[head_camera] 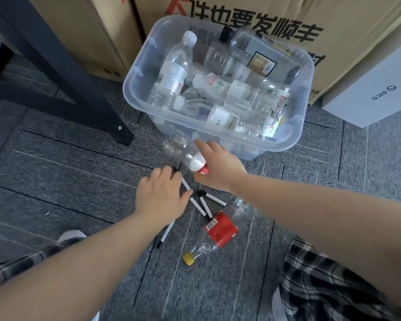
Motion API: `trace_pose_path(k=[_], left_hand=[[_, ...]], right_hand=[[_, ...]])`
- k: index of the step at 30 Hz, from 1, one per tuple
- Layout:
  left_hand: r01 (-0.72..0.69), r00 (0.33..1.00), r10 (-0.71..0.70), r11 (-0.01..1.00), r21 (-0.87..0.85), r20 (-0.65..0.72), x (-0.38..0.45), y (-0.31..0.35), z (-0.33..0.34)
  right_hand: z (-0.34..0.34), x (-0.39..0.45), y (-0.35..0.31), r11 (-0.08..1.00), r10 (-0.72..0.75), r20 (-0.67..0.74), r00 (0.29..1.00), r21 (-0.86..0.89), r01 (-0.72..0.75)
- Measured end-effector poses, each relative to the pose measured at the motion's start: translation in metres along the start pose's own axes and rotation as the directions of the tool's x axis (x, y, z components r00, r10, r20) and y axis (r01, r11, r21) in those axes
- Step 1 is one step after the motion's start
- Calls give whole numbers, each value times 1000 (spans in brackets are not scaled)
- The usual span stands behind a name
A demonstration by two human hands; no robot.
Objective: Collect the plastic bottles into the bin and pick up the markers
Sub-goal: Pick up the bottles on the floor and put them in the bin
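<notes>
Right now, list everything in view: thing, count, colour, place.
bin: one, clear plastic, on the carpet against the boxes
bottles in bin: several, clear, piled inside
held bottle: one, clear, red cap, at the bin's near wall
floor bottle: one, clear, red label, yellow cap, on the carpet
markers: at least four, white and black, on the carpet
cardboard boxes: brown, behind the bin
white box: one, far right
table leg: black, left
hands: left hand over the markers, right hand gripping the held bottle
</notes>
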State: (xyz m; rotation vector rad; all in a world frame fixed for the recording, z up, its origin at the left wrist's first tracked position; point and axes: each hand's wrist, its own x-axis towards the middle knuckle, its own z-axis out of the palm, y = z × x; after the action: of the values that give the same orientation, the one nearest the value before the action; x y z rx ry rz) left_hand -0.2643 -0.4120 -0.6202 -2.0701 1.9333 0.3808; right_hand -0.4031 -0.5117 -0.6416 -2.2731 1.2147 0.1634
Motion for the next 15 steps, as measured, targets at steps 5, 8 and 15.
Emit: trace_pose_path(k=[5,8,15], left_hand=[[-93,988,96,995,-36,122,-20,35,33],[-131,974,147,986,-100,173,-18,58,50],[-188,935,230,967,-172,269,-13,99,95]], right_hand=[[-31,-5,-36,983,-120,-188,975,117,143],[-39,-4,-47,969,-131,-245,961,175,176],[-32,-13,-37,957,-69,-277,958,254,142]])
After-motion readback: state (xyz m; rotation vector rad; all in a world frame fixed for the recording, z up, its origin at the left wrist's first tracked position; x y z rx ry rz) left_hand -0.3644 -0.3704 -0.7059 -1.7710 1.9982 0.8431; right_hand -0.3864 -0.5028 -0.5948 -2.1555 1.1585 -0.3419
